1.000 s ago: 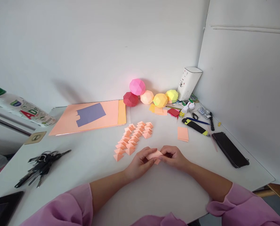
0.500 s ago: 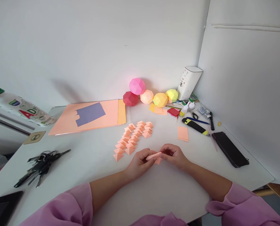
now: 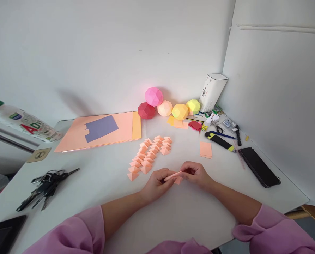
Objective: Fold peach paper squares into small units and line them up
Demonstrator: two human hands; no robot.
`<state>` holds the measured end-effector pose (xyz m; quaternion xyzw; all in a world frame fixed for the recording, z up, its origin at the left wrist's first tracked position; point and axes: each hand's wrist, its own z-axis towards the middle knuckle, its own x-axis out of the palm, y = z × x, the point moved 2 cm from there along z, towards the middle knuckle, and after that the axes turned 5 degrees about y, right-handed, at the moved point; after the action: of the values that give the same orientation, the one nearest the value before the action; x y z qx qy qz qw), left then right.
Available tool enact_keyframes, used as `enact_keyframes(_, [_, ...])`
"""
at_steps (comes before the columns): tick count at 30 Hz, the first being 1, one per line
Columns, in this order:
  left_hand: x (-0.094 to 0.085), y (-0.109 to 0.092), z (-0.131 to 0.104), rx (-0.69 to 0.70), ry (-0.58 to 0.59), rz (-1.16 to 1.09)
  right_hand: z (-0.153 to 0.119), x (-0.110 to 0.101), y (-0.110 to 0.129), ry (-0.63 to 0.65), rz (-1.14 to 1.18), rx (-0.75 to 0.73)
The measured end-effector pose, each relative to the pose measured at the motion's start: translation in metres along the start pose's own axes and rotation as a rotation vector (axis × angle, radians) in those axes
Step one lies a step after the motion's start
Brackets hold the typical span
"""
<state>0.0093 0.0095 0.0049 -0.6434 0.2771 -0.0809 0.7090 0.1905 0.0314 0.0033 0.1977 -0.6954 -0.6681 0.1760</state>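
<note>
Between my two hands is a folded piece of peach paper (image 3: 172, 176), seen nearly edge-on. My left hand (image 3: 156, 184) pinches its left end between thumb and fingers. At its right end, the thumb and fingertips of my right hand (image 3: 195, 173) are closed on it. A small peach flap (image 3: 178, 180) shows just below, and I cannot tell if it belongs to the same piece. Left of my hands, rows of folded peach paper triangles (image 3: 146, 164) lie on the white table (image 3: 107, 176). A small stack of flat peach paper slips (image 3: 205, 149) lies beyond my right hand.
Faceted paper balls (image 3: 153, 96) stand against the wall. At right are a utility knife (image 3: 220, 141), a glue bottle (image 3: 207, 123), a blue pen (image 3: 223, 134) and a black phone (image 3: 259, 166). Peach sheets (image 3: 75, 135), keys (image 3: 46, 187) and a spray can (image 3: 25, 121) occupy the left.
Both hands keep the same grip on the folded paper, almost unmoved. The whole view has shifted very slightly.
</note>
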Motion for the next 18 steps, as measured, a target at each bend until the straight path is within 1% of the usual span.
enact_keyframes(7, [0.0002, 0.0011, 0.0010, 0.013, 0.004, -0.010, -0.0004, 0.0003, 0.0022, 0.029, -0.038, -0.035])
enact_keyframes(11, [0.0004, 0.0023, 0.0010, -0.008, 0.000, -0.005, -0.0017, 0.0002, 0.0063, 0.063, -0.062, -0.019])
enact_keyframes(16, [0.0007, 0.0010, 0.0007, -0.009, 0.005, -0.023, -0.0027, -0.0001, 0.0064, 0.017, -0.069, -0.015])
enact_keyframes(18, [0.0010, 0.0003, 0.0008, 0.000, 0.023, -0.033, -0.0026, 0.0018, 0.0053, 0.037, -0.098, -0.052])
